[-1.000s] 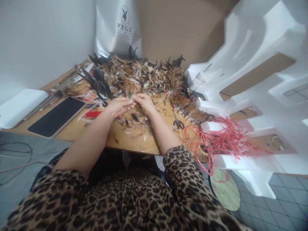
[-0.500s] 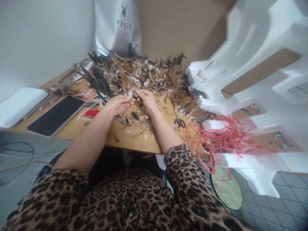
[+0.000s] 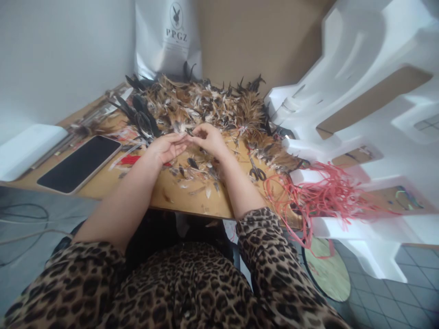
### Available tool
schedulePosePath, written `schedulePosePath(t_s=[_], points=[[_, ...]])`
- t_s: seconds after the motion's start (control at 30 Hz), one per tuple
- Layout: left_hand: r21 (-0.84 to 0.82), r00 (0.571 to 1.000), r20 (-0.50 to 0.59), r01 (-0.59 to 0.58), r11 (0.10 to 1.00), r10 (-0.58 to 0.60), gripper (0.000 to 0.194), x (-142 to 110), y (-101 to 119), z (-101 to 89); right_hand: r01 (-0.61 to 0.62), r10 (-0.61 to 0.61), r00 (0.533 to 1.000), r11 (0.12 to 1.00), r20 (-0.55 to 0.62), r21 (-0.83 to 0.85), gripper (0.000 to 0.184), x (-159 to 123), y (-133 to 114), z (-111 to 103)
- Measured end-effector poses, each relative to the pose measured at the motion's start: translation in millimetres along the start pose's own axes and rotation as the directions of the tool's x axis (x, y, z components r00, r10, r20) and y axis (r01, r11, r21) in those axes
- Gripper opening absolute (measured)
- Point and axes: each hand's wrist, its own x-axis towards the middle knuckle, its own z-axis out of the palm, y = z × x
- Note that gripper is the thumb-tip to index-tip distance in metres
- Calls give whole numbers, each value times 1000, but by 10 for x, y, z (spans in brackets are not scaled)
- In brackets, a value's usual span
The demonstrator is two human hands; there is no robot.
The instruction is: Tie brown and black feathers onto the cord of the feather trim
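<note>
My left hand (image 3: 168,148) is pinched at the fingertips on a small tuft of pale and brown feathers (image 3: 180,126), above the middle of the table. Its other fingers curl loosely below. My right hand (image 3: 209,139) meets it at the fingertips, thumb and forefinger closed together at the base of the tuft; anything between them is too small to make out. Behind both hands spreads a big heap of brown, white and black feathers (image 3: 219,98). Loose feathers (image 3: 195,169) lie on the wood below my hands.
A phone (image 3: 80,163) and a white box (image 3: 32,148) lie at the left. Black scissors (image 3: 256,171) rest right of my hands. Pink ribbons (image 3: 325,194) tangle over white foam (image 3: 363,100). A silver bag (image 3: 168,45) stands behind the table (image 3: 192,201).
My right hand has turned, its knuckles rising as its fingertips come against the left ones. My left hand has shifted slightly, its fingers spreading a little. The feather tuft appears lower.
</note>
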Motion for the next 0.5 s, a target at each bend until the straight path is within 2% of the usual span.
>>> schedulePosePath(t_s=[0.1,0.2,0.37,0.5], points=[[23,1000,-7,7,1000,-7,10,-10,-8,1,117,-116,993,959,19,-259,26,-5,-54,63],[48,1000,6,15,999,-16,12,-13,-21,3,152,-138,988,904,65,-399,25,-29,-90,102],[59,999,33,22,998,-24,12,4,-53,6,113,-112,993,865,31,-489,22,-64,-94,201],[66,999,36,7,998,-9,14,11,-63,5,58,-77,997,891,-25,-451,19,-59,-59,227]])
